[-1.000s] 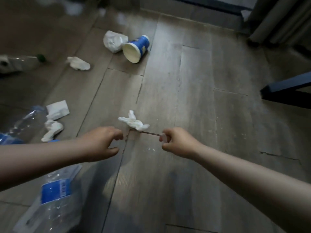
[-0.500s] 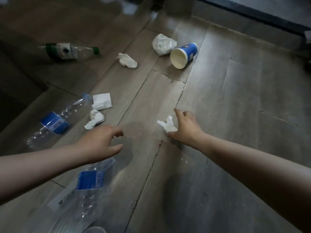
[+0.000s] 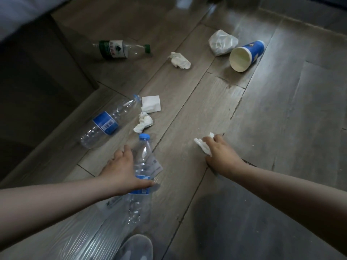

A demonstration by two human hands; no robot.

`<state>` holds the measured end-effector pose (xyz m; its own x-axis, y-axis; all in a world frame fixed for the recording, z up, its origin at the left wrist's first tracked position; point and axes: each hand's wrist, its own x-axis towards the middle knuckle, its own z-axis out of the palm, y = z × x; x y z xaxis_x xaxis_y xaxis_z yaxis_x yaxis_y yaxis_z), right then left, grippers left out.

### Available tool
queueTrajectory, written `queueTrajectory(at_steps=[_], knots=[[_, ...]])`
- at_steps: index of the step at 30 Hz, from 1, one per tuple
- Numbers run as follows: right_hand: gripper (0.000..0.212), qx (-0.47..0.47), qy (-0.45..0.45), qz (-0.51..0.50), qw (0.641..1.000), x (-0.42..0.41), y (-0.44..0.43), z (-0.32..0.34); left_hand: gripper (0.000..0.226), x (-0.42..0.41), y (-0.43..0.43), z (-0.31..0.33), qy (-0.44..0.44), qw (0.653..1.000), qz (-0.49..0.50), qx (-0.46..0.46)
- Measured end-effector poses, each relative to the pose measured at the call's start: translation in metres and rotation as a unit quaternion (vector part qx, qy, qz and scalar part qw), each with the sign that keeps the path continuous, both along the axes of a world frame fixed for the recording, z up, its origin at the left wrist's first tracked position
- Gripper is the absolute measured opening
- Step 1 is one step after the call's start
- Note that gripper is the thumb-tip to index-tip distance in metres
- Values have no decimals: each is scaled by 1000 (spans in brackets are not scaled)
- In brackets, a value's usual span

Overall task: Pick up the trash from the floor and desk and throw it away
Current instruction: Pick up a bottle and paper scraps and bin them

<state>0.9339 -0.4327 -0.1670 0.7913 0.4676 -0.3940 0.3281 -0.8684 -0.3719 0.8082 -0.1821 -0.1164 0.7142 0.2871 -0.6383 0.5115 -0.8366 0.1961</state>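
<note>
Gripping tissue (image 3: 201, 145) — right hand (image 3: 223, 158) (left hand (image 3: 120, 171) at bottle (image 3: 143, 154)).

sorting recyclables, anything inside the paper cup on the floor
The paper cup lies on its side, mouth toward the camera; its visible inner wall looks bare. Its deepest part is unclear.

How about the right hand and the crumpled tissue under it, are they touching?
Touching. The head view shows the right hand with fingers curled over the crumpled tissue, no gap between them.
</note>
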Motion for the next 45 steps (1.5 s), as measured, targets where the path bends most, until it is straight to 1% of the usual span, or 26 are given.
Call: queueTrajectory(at_steps=[5, 9, 10, 13, 16, 19, 24, 25, 28, 29, 30, 31, 33, 35, 36, 41, 45], knots=[[41, 24, 0, 2, 1000, -12, 4, -1, 123, 10, 2, -11, -22, 999, -1, 35], [39, 33, -2, 11, 999, -18, 6, -3, 90, 11, 4, -18, -27, 998, 57, -14], [39, 37, -5, 15, 999, -19, 7, -3, 88, 9, 5, -21, -30, 997, 67, -25], [39, 58, -11, 28, 998, -18, 11, -2, 93, 5, 15, -24, -52, 993, 97, -39], [45, 71, -17, 49, 996, -15, 22, 3, 100, 5, 34, -21, -84, 988, 125, -27], [51, 86, -6, 98, 991, -16, 39, 6, 99, 1, 57, -16, -123, 984, 131, -8], [63, 101, 8, 214, 972, -37, 79, 2, 100, -24, 76, -15, -119, 981, 150, 8], [69, 107, 16, 227, 968, -41, 86, 1, 100, -29, 77, -16, -116, 982, 151, 6], [95, 115, 48, 256, 959, -44, 102, 0, 100, -40, 80, -15, -122, 982, 146, 4], [100, 113, 46, 257, 959, -42, 104, 1, 100, -41, 81, -14, -125, 981, 145, 4], [100, 115, 37, 250, 961, -38, 105, 1, 100, -41, 81, -14, -126, 981, 146, 6], [96, 122, 22, 237, 964, -32, 104, 2, 100, -41, 82, -13, -126, 981, 146, 7], [77, 123, -25, 207, 970, -18, 96, 3, 101, -38, 81, -12, -128, 981, 146, 6], [59, 89, -61, 181, 978, -4, 83, 3, 101, -33, 78, -13, -130, 982, 136, 0], [55, 70, -65, 171, 981, 2, 77, 3, 100, -31, 76, -13, -130, 983, 130, -5], [51, 14, -59, 176, 982, 25, 64, 8, 103, -18, 68, -11, -133, 985, 108, -15], [47, 20, -76, 172, 982, 47, 88, 15, 104, -10, 67, -10, -142, 984, 105, -19]])
